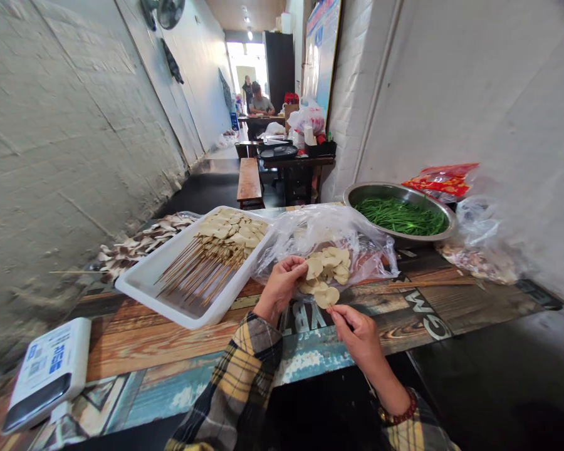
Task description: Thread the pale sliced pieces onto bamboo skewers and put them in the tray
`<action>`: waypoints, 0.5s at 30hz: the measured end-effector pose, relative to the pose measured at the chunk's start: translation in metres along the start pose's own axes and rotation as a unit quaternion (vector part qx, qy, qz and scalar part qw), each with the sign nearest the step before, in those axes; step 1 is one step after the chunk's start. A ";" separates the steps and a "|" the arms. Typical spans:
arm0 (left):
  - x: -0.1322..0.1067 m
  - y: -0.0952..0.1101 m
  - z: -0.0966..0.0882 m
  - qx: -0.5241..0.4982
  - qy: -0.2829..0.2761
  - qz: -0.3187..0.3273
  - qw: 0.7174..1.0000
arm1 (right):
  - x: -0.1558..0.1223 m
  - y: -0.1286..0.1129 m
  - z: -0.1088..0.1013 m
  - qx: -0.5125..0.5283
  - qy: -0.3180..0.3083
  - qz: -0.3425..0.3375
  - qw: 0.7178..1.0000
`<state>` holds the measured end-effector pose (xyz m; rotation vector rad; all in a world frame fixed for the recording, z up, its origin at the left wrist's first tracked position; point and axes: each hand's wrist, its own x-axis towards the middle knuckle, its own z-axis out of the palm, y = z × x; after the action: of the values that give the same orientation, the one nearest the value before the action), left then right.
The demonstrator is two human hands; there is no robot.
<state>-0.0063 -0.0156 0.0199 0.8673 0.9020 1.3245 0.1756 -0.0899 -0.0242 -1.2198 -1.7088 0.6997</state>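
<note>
My left hand (281, 285) pinches a thin, pale round slice (314, 269) between thumb and fingers. Below and to its right, my right hand (361, 337) grips the lower end of a thin wooden skewer (331, 306). Pale slices (326, 297) are threaded on it just above my fingertips, and its tip points up towards the left hand's slice. Behind both hands, a pile of loose slices (337, 263) lies on a clear plastic bag (305, 224). To the left, a white tray (143, 305) holds many filled skewers (237, 228), their bare sticks towards me.
A steel bowl (399, 238) of green stalks (402, 216) stands back right, beside bagged food (482, 257). Bare skewers (432, 284) lie right. Dark-edged pieces (141, 241) lie behind the tray; a white device (49, 373) stands front left. Two people (259, 103) are far off.
</note>
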 end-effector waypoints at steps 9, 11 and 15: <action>-0.001 0.000 -0.001 0.009 -0.007 -0.006 1.000 | -0.004 0.002 -0.001 0.002 -0.005 -0.006 1.000; -0.001 -0.001 -0.001 0.012 -0.010 -0.005 1.000 | -0.004 0.002 -0.001 0.005 -0.001 -0.008 1.000; -0.001 -0.003 -0.001 0.015 -0.018 -0.008 1.000 | -0.003 0.002 0.000 0.016 -0.001 -0.006 1.000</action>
<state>-0.0060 -0.0169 0.0172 0.9037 0.9007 1.2805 0.1772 -0.0918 -0.0272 -1.1858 -1.6984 0.7178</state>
